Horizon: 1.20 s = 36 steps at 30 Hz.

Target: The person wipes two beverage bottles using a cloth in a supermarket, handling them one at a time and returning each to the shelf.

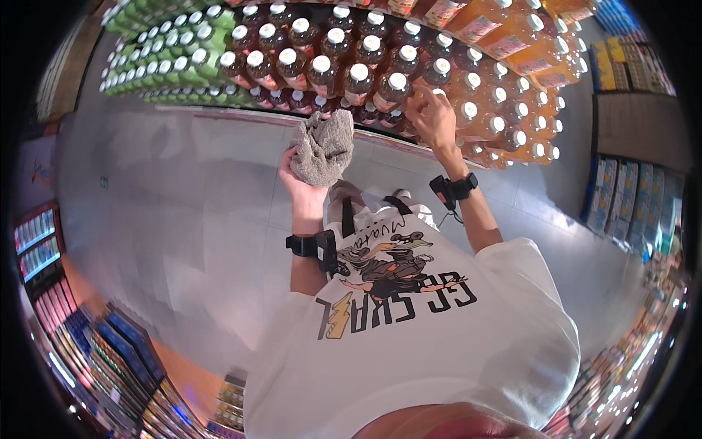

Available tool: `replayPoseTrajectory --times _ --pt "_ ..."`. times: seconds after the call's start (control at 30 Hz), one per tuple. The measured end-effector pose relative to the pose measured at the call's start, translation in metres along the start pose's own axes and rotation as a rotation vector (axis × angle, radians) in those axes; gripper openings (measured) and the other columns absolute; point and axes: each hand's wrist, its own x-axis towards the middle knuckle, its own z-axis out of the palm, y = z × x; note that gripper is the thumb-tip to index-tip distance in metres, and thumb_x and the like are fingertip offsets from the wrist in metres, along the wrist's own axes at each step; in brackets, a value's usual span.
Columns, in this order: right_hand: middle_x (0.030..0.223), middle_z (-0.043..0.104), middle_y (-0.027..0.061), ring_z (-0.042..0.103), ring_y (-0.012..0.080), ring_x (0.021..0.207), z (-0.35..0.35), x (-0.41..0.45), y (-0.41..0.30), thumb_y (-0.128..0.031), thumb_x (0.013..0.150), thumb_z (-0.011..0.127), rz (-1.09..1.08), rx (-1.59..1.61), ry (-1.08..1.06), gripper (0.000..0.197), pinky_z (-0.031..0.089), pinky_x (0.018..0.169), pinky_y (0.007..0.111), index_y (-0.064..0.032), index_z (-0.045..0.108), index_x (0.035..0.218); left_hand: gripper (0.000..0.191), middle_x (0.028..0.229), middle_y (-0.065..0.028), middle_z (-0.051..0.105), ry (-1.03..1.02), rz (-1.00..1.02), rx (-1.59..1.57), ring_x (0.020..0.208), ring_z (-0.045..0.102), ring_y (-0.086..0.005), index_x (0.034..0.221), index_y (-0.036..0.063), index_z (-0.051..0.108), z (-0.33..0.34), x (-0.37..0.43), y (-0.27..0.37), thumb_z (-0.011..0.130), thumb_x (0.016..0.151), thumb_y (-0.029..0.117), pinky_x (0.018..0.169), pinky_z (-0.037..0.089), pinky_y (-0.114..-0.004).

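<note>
A crumpled grey-brown cloth (323,147) rests in my left hand (300,178), whose fingers curl round its side, just in front of the shelf edge. My right hand (433,118) reaches into the front of the bottle display, with bent fingers at a white-capped bottle that it mostly covers; whether it grips that bottle I cannot tell. Just left of those fingers stands a dark drink bottle (392,90) with a white cap. Rows of similar dark bottles (292,71) stretch leftward, and bottles of amber drink (493,129) stand to the right of my right hand.
Green bottles (181,68) fill the display's left end. Larger amber bottles (493,33) stand at its upper right. A shelf edge (263,116) runs along the front, above the grey tiled floor (181,219). Stacked cartons (625,192) stand at right, stocked shelves (115,362) at lower left.
</note>
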Motion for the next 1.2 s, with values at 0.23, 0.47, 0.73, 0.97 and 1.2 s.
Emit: replayPoseTrajectory --times 0.23,0.47,0.73,0.97,1.2 --pt "0.099 0.054 0.0158 0.055 0.0325 0.088 0.066 0.046 0.022 -0.028 0.073 0.067 -0.132 -0.574 0.036 0.046 0.048 0.074 0.039 -0.0098 0.055 0.114 0.043 0.116 -0.0121 0.056 -0.041 -0.185 0.076 0.109 0.052 -0.0306 0.115 0.0063 0.053 0.019 0.055 0.045 0.048 0.078 0.028 0.093 0.041 -0.049" --pt "0.103 0.049 0.0222 0.059 0.0378 0.084 0.092 0.052 0.029 -0.021 0.075 0.066 0.197 -0.485 -0.022 0.037 0.052 0.069 0.042 -0.0091 0.055 0.108 0.040 0.112 -0.0119 0.058 -0.073 -0.400 0.103 0.105 0.055 -0.0302 0.112 0.0067 0.055 0.011 0.076 0.060 0.049 0.078 0.026 0.092 0.042 -0.049" --pt "0.108 0.046 0.0272 0.057 0.0424 0.090 0.092 0.041 0.039 -0.014 0.069 0.071 0.163 -0.376 0.016 0.043 0.051 0.075 0.043 -0.0067 0.054 0.108 0.034 0.102 -0.0120 0.060 -0.048 -0.402 0.113 0.097 0.058 -0.0300 0.105 0.0026 0.056 0.015 0.076 0.073 0.050 0.078 0.023 0.088 0.045 -0.047" --pt "0.107 0.047 0.0259 0.056 0.0415 0.092 0.085 0.023 0.010 -0.012 0.067 0.071 0.270 -0.362 -0.034 0.041 0.050 0.078 0.043 -0.0054 0.056 0.105 0.035 0.109 -0.0109 0.059 -0.098 -0.439 0.127 0.102 0.056 -0.0291 0.110 0.0066 0.055 0.013 0.076 0.077 0.049 0.080 0.023 0.092 0.042 -0.048" --pt "0.106 0.049 0.0207 0.056 0.0358 0.092 0.033 -0.023 -0.058 -0.011 0.067 0.069 0.208 -0.212 -0.023 0.040 0.050 0.078 0.040 -0.0079 0.060 0.106 0.031 0.099 -0.0095 0.060 0.198 -0.421 0.455 0.090 0.059 -0.0273 0.102 0.0057 0.056 0.000 0.087 0.059 0.051 0.079 0.026 0.082 0.048 -0.046"
